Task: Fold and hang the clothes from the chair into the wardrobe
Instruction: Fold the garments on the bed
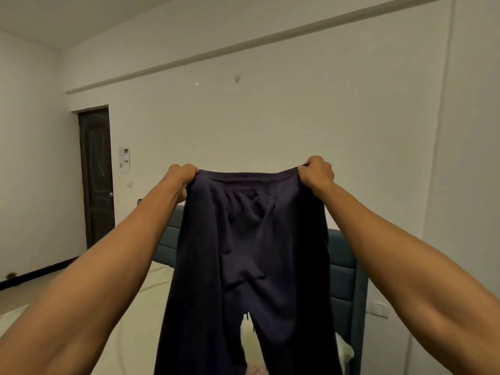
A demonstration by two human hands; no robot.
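Both hands, left [181,173] and right [317,170], grip trousers [251,253] hanging vertically, waistband up.

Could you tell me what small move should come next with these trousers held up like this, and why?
Probably bring the two hands together to fold the dark trousers lengthwise, leg onto leg. The left hand and right hand each grip a waistband corner, and the trousers hang spread open above the bed.

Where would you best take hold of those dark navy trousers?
At the two ends of the waistband, from above, as the left hand and right hand do. The dark navy trousers then hang flat, legs straight down.
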